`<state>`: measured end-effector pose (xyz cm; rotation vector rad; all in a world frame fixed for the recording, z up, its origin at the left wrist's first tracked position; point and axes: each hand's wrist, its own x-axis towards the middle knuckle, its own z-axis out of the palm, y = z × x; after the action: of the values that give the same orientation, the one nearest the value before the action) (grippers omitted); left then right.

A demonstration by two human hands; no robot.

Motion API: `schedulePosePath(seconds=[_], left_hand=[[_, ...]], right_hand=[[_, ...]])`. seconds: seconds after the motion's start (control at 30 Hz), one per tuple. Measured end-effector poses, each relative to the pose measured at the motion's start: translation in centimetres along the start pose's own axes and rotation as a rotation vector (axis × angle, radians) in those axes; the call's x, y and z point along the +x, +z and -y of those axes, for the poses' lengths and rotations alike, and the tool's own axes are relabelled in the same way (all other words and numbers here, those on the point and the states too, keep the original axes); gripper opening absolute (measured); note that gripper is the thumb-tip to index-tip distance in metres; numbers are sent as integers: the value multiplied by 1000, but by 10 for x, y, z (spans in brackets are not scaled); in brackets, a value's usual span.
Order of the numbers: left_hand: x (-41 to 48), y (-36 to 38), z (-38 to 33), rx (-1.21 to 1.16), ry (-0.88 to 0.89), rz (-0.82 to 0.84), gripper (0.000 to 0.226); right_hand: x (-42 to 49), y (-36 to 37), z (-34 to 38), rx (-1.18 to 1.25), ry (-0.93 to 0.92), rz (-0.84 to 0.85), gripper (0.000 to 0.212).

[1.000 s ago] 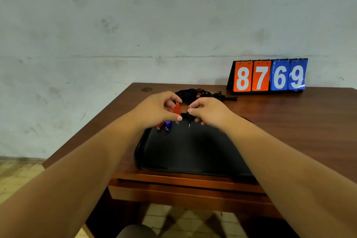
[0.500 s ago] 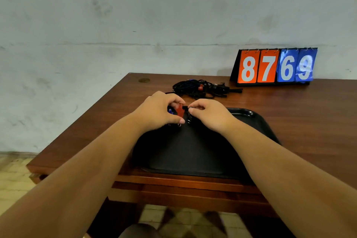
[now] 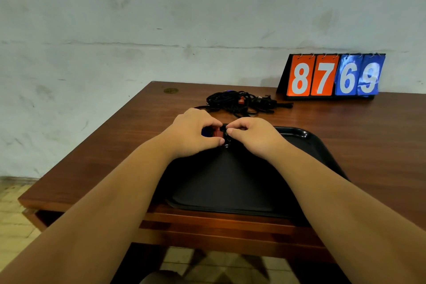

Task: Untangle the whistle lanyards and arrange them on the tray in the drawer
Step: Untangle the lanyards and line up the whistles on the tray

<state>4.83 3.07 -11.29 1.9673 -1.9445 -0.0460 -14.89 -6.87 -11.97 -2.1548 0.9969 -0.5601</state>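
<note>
Here, left hand (image 3: 193, 132) grip clasping red whistle (image 3: 216, 133), right hand (image 3: 250, 137) seemingly pinching lanyard (image 3: 223, 128)

Plain indoor rm: stained wall (image 3: 138, 18), wood desk (image 3: 368, 136), flip scoreboard (image 3: 334, 75).

Dark reddish wooden bench (image 3: 380, 136) set against a stained, pale plastered wall (image 3: 161, 7) with a horizontal crack, a flip scoreboard (image 3: 334, 76) reading 8769 at its rear edge, over a tiled floor (image 3: 11, 214).
</note>
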Motion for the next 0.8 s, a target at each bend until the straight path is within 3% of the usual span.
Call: schedulePosePath(seconds=[0.2,0.3,0.4,0.57,0.8], left_hand=[[-1,1,-1,0,-34,-4,54],[-4,2,0,-115,-64,-36,56],[-5,0,3,-270,-109,-84,38],[-7,2,8,-412,-147,-116,39],[-10,3,9,-370,-148,-30,61]], right_hand=[[2,0,0,-25,2,-8,29],[5,0,-2,-8,13,2,27],[6,-1,-4,8,15,23,27],[5,0,-6,46,-3,9,25],[2,-1,-4,14,-20,5,27]])
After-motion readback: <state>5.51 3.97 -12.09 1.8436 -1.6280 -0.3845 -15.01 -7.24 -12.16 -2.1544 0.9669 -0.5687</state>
